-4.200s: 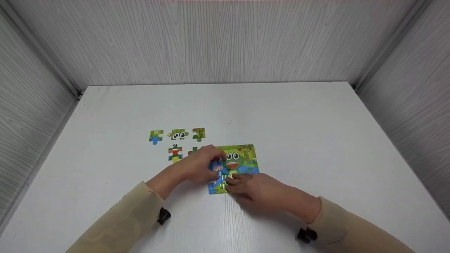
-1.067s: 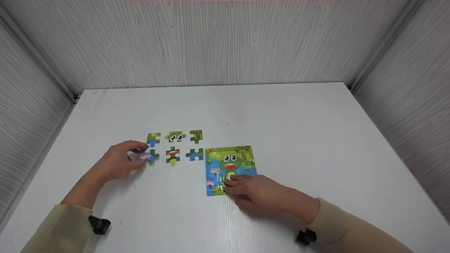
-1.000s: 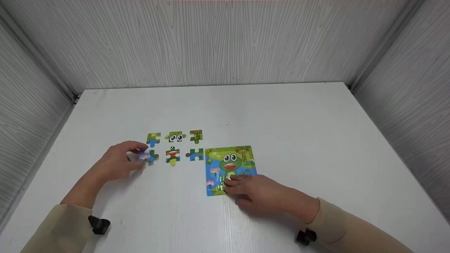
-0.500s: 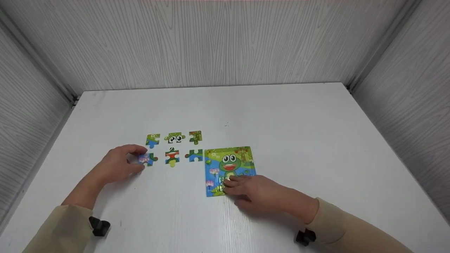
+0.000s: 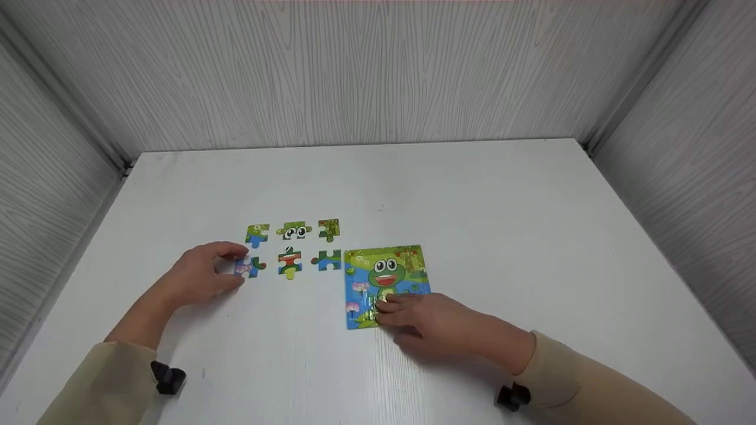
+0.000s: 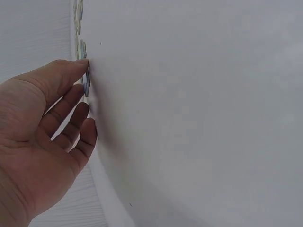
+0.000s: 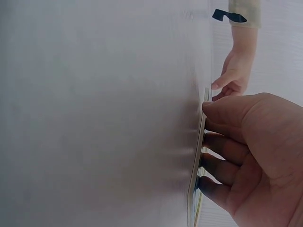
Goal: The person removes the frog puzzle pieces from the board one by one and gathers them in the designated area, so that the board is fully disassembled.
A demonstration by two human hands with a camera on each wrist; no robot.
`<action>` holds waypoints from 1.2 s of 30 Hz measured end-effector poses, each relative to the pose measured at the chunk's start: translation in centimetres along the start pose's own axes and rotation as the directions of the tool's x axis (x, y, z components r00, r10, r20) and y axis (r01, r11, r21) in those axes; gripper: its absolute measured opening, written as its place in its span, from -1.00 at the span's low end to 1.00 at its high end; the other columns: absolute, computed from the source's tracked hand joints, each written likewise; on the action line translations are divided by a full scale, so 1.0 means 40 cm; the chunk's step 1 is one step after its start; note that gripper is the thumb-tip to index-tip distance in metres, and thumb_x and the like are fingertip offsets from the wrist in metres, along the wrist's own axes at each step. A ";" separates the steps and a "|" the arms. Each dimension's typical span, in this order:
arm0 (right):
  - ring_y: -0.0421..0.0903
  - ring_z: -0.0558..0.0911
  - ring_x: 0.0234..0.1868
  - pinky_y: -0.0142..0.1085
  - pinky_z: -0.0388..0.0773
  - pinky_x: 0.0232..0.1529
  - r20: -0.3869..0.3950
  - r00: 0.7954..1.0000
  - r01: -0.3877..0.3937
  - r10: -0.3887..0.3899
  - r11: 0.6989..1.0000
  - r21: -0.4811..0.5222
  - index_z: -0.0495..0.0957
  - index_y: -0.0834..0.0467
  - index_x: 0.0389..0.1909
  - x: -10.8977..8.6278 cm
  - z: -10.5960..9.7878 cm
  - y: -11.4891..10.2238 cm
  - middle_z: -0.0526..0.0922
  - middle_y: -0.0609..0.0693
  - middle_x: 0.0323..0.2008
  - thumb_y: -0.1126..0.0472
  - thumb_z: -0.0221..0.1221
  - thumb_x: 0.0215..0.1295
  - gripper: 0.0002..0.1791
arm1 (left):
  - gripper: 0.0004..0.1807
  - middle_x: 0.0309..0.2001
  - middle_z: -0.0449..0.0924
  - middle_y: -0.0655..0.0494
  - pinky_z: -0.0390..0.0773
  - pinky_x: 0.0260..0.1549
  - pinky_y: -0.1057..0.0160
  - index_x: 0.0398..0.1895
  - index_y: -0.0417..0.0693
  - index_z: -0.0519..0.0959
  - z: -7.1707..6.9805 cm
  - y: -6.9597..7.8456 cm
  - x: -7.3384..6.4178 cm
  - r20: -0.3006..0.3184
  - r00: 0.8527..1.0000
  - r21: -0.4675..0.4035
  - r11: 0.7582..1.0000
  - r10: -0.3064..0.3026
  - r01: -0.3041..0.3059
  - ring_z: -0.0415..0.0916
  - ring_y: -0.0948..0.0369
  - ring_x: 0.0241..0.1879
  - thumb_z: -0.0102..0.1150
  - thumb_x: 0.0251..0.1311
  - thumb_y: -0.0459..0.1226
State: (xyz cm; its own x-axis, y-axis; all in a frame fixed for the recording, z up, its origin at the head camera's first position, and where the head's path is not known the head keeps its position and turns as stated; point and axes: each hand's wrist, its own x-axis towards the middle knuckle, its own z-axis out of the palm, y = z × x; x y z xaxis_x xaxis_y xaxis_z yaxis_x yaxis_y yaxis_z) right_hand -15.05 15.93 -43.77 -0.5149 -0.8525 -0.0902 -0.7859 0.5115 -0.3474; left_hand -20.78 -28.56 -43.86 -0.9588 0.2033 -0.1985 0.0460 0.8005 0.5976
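While we look down at the white table (image 5: pixel 472 206), we have the left hand (image 5: pixel 201 276) in action, thumb and forefinger pinching the pink-flower piece (image 5: pixel 248 267) at the left end of the lower row; whether it touches the table, we cannot tell. Just beyond it we see the corner piece (image 5: pixel 256 235), then the eyes piece (image 5: pixel 295 231) and the tree piece (image 5: pixel 329 229) along the upper row. Back in the lower row, we find the mouth piece (image 5: pixel 289 264), then the red-tipped piece (image 5: pixel 328 260), lying just beside the frog board (image 5: pixel 387 277). On that board we get the right hand (image 5: pixel 440 324), fingers loosely bent and unclenched, tips resting on its lower right part, thumb at its edge. Near both cuffs of the beige sleeves (image 5: pixel 97 386) we spot black fittings (image 5: pixel 168 378).
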 end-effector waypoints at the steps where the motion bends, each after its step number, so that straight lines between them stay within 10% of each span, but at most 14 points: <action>1: 0.01 0.44 0.50 -0.07 0.41 0.43 -0.004 1.000 0.006 -0.006 1.000 -0.007 0.52 0.09 0.48 0.000 -0.001 0.000 0.46 0.02 0.49 0.21 0.22 0.55 -0.48 | -0.38 0.30 0.51 -0.17 0.27 0.40 -0.32 0.44 -0.09 0.50 -0.001 0.001 0.001 0.001 1.000 0.001 1.000 0.000 0.000 0.37 -0.13 0.26 0.39 0.32 -0.24; 11: -0.04 0.42 0.51 -0.07 0.41 0.43 -0.004 1.000 -0.026 0.026 0.999 0.022 0.52 0.07 0.48 0.003 -0.010 0.005 0.45 -0.02 0.50 0.17 0.22 0.56 -0.49 | -0.39 0.33 0.49 -0.23 0.52 0.18 -0.21 0.46 -0.04 0.48 -0.019 0.030 0.003 -0.005 1.000 -0.002 1.000 0.009 -0.009 0.44 -0.14 0.15 0.37 0.38 -0.19; 20: -0.04 0.40 0.52 -0.01 0.51 0.34 -0.111 0.994 -0.002 0.006 1.000 0.028 0.56 0.11 0.44 -0.021 -0.047 0.018 0.41 0.02 0.53 0.22 0.25 0.54 -0.51 | -0.41 0.32 0.55 -0.18 0.57 0.09 -0.12 0.42 -0.06 0.53 -0.022 0.139 -0.009 -0.035 0.992 0.007 0.993 0.122 -0.122 0.52 -0.14 0.16 0.41 0.35 -0.21; 36: 0.12 0.53 0.42 0.06 0.55 0.28 -0.154 0.988 -0.027 0.014 0.996 -0.080 0.63 0.21 0.33 -0.118 -0.051 0.090 0.56 0.18 0.39 0.24 0.28 0.49 -0.56 | -0.46 0.27 0.61 0.06 0.58 0.21 -0.07 0.35 0.03 0.62 0.142 0.381 0.042 0.143 0.922 -0.007 0.932 0.360 -0.363 0.52 0.01 0.25 0.46 0.31 -0.19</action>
State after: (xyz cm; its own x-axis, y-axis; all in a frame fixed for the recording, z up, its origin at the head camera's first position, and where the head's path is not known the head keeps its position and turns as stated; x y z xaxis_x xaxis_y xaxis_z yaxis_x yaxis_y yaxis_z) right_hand -16.15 22.02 -42.68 -0.5727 -0.8183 0.0494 -0.7966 0.5412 -0.2693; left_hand -20.09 -12.82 -39.48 -0.8274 0.5562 -0.0784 0.3889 0.6680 0.6344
